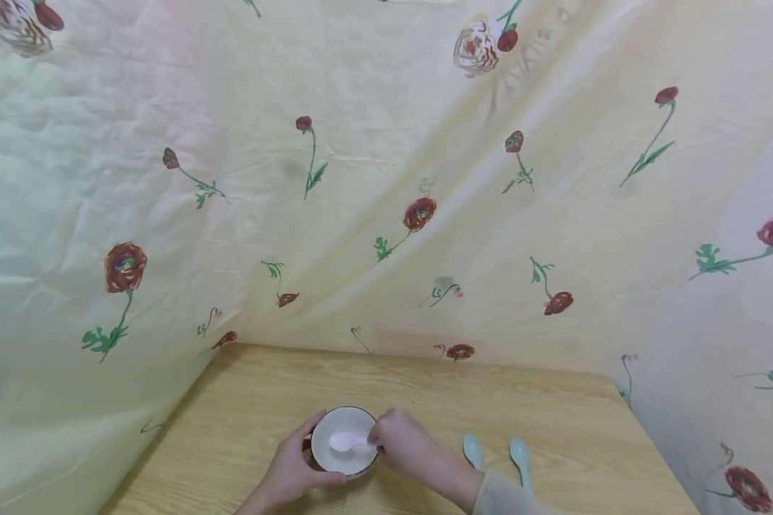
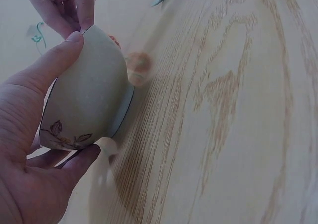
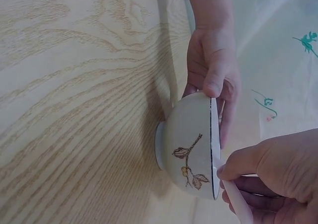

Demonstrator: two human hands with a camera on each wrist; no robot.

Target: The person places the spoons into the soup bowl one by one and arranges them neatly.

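Observation:
A white bowl with a dark rim line is near the table's front edge in the head view. My left hand grips it from the left, thumb at the rim and fingers around the side. A brown twig pattern marks the outer wall of the bowl in the right wrist view. My right hand pinches the handle of a pale pinkish-white spoon over the bowl's right rim. The spoon's head lies inside the bowl, and part of its handle is hidden by my fingers.
Two light blue spoons, a nearer-left one and a right one, lie on the wooden table to the right, close to my right forearm. A flower-printed cloth hangs behind the table and along both sides.

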